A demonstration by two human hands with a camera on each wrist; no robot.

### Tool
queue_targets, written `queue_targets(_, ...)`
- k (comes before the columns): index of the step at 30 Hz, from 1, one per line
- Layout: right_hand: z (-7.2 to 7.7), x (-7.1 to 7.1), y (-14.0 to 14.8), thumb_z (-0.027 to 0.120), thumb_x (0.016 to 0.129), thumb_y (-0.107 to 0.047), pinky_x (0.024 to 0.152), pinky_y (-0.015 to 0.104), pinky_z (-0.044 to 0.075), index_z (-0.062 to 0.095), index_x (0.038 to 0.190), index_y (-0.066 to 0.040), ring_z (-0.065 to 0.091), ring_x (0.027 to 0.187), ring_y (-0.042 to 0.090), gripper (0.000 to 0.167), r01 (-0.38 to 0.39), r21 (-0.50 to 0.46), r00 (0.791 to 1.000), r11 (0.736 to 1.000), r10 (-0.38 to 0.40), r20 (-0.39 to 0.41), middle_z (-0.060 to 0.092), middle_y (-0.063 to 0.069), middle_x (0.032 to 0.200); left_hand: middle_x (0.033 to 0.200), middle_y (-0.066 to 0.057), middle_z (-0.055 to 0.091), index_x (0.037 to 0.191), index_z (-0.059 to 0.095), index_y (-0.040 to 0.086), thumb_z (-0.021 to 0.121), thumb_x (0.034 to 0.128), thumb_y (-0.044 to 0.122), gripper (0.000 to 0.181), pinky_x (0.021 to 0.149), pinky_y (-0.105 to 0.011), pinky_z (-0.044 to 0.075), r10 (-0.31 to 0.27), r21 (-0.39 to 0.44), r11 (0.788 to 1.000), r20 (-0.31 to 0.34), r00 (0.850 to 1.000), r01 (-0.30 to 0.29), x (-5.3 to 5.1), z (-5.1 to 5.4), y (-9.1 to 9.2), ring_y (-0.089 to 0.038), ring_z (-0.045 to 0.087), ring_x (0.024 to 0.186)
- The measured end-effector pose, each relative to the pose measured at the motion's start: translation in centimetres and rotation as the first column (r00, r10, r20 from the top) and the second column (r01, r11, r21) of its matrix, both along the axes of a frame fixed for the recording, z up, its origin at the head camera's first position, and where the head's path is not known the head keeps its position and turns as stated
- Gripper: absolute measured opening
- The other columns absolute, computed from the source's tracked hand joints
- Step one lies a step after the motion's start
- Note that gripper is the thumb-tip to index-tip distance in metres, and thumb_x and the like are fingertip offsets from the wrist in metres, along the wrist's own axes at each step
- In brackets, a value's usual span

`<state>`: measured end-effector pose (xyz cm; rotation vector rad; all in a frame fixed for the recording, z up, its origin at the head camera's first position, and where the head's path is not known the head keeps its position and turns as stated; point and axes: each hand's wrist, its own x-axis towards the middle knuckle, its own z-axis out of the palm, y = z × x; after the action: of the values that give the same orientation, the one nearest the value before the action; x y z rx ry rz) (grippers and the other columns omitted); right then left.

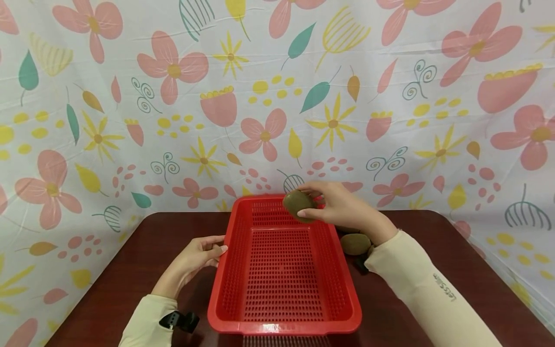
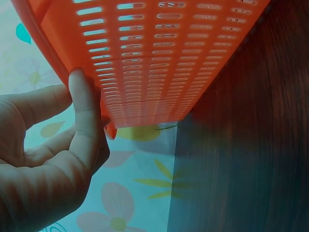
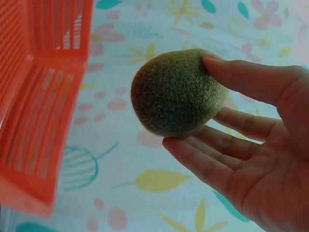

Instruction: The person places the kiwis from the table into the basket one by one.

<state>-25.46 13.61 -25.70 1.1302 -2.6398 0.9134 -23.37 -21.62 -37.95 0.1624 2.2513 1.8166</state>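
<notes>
Cream right sleeve (image 1: 429, 294) nearest; right hand (image 1: 336, 205) fingers clamp kiwifruit (image 1: 296, 204), raised by red plastic basket's (image 1: 284, 326) far-right corner; left hand (image 1: 195, 258) pinches its left rim. Kiwifruit likely light, grippy, bruisable: hold middle gently.

Backdrop: one white sheet (image 1: 269, 58) (lightly creased), spanning rear and sides, printed with pink blossoms (image 1: 173, 71), yellow flowers (image 1: 333, 124) and teal leaves (image 1: 301, 41). Surface (image 1: 160, 236): dark reddish-brown, wood-grained, far corners rounded. Light: soft, fairly even.
</notes>
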Motion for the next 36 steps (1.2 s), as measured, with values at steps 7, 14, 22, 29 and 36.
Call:
queue_targets(7,-0.1,-0.5,-2.9,0.076,0.084,-0.025,0.080,0.033,0.054,0.059,0.128,-0.005,0.062,0.101,0.018,0.051,0.009,0.015,1.000,1.000,-0.009,0.030,0.066,0.004,0.111,0.092,-0.014,0.063,0.139,0.045,-0.004,0.064,0.0937,0.019,0.055,0.076,-0.037,0.056,-0.016,0.009,1.000,-0.003,1.000,0.016,-0.1,0.0,-0.1,-0.022,0.064,0.075)
queue_targets(14,-0.8,-0.6,-5.5,0.075,0.085,-0.024,0.078,0.032,0.052,0.061,0.120,-0.005,0.061,0.089,0.013,0.042,-0.055,0.022,0.994,0.998,0.053,0.093,0.067,0.001,0.100,0.093,-0.014,0.063,0.139,0.046,-0.004,0.064,0.0935,0.019,0.054,0.076,-0.036,0.056,-0.009,0.008,1.000,-0.005,1.000,0.009,0.0,0.0,-0.1,-0.022,0.064,0.075)
queue_targets(22,-3.0,-0.6,-7.9,0.074,0.086,-0.025,0.075,0.024,0.050,0.062,0.116,-0.004,0.062,0.084,0.010,0.039,-0.153,0.069,0.973,0.986,0.138,0.184,0.068,-0.002,0.095,0.091,-0.013,0.062,0.141,0.041,-0.006,0.061,0.0957,0.017,0.055,0.075,-0.036,0.056,-0.036,0.025,0.999,-0.011,0.999,0.036,0.0,0.1,-0.2,-0.020,0.064,0.075)
queue_targets(29,-4.4,0.1,-9.4,0.074,0.086,-0.023,0.068,0.022,0.051,0.063,0.114,-0.003,0.060,0.077,0.008,0.037,-0.190,0.127,0.951,0.974,0.150,0.269,0.069,-0.004,0.091,0.090,-0.012,0.062,0.141,0.041,-0.006,0.061,0.0957,0.017,0.055,0.077,-0.037,0.055,-0.039,0.019,0.999,-0.013,0.999,0.039,-0.1,0.1,-0.2,-0.020,0.064,0.075)
queue_targets(36,-6.1,0.8,-10.8,0.075,0.085,-0.023,0.057,0.018,0.051,0.064,0.108,-0.002,0.058,0.061,0.004,0.033,-0.243,0.211,0.931,0.947,0.166,0.326,0.064,-0.006,0.077,0.089,-0.011,0.062,0.141,0.042,-0.007,0.061,0.0953,0.016,0.054,0.075,-0.034,0.056,-0.028,0.014,1.000,-0.014,1.000,0.028,-0.1,0.0,-0.2,-0.019,0.062,0.074)
